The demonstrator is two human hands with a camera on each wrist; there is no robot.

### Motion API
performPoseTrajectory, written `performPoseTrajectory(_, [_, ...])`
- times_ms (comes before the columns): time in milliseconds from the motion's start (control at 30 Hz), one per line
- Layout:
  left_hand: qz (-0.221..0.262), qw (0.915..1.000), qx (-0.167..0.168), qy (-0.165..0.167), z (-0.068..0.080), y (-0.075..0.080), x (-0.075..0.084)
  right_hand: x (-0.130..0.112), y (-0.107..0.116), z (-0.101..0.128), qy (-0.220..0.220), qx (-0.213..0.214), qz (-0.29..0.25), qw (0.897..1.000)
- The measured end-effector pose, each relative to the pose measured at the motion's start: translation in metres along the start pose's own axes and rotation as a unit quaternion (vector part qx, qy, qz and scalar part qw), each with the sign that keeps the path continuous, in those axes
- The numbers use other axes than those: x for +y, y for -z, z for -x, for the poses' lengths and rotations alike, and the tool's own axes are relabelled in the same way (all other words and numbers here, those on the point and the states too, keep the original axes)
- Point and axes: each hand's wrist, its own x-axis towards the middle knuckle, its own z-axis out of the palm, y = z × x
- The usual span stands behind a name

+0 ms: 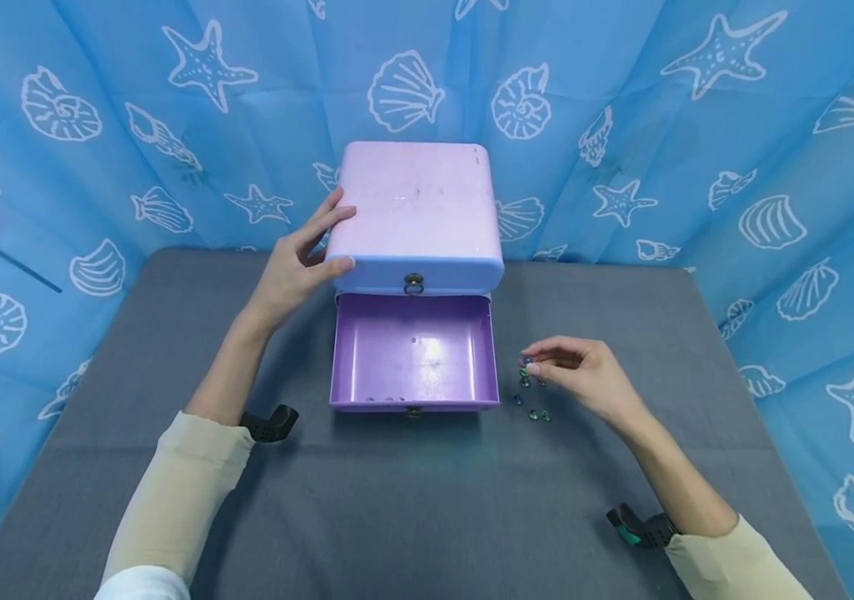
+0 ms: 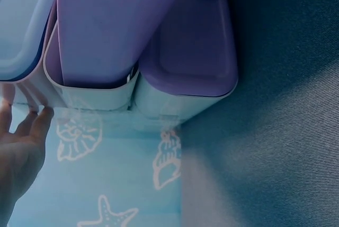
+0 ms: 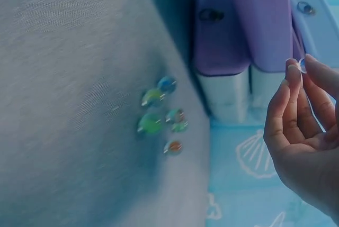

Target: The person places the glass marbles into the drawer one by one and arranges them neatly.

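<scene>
A small drawer cabinet (image 1: 419, 200) with a pale pink top stands at the back of the table. Its purple middle drawer (image 1: 415, 350) is pulled out, with several marbles (image 1: 389, 399) lying along the front wall inside. My left hand (image 1: 292, 271) rests on the cabinet's upper left side, thumb near the front corner and fingers spread over the edge. To the right of the drawer, my right hand (image 1: 584, 371) pinches a clear bluish marble (image 3: 302, 66) between thumb and fingertips, just above the table. Several loose glass marbles (image 3: 151, 124) lie below that hand.
The blue top drawer (image 1: 374, 275) is closed and bears a ring pull (image 1: 414, 285). Beneath the open drawer, a closed purple drawer (image 2: 190, 47) shows in the left wrist view. A blue shell-patterned curtain (image 1: 584, 83) hangs behind the grey tabletop (image 1: 412, 517).
</scene>
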Motion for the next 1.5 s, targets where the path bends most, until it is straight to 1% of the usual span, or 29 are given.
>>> performPoseTrajectory(167, [0.0,1.0,-0.002,-0.002,-0.002,0.0,0.0,-0.015,-0.003,-0.007,0.005,-0.008,-0.011,1.0])
performPoseTrajectory(400, [-0.001,1.0,-0.004,-0.003,-0.003,-0.001,0.0,-0.03,-0.009,-0.015,0.026,-0.01,-0.002,1.0])
performPoseTrajectory(533, [-0.005,1.0,-0.003,0.003,0.0,-0.004,0.014,-0.038,-0.012,-0.019,0.036,-0.017,-0.015,0.999])
performPoseTrajectory(633, [-0.009,0.9999,-0.001,0.006,0.001,-0.004,0.016,-0.042,-0.016,-0.022,0.042,-0.024,-0.024,0.999])
performPoseTrajectory(767, [-0.009,1.0,0.0,0.003,-0.002,0.0,0.002,-0.048,-0.023,-0.027,0.051,-0.032,-0.03,0.998])
performPoseTrajectory(933, [-0.004,1.0,-0.001,-0.001,-0.001,0.002,0.0,-0.057,-0.034,-0.036,0.055,-0.046,-0.045,0.996])
performPoseTrajectory(1167, [-0.007,1.0,-0.002,0.0,0.0,0.001,0.002,-0.066,-0.05,-0.049,0.054,-0.058,-0.047,0.996])
performPoseTrajectory(1500, [-0.006,1.0,-0.004,0.0,0.0,0.001,0.001,-0.074,-0.068,-0.067,0.033,-0.061,-0.055,0.996])
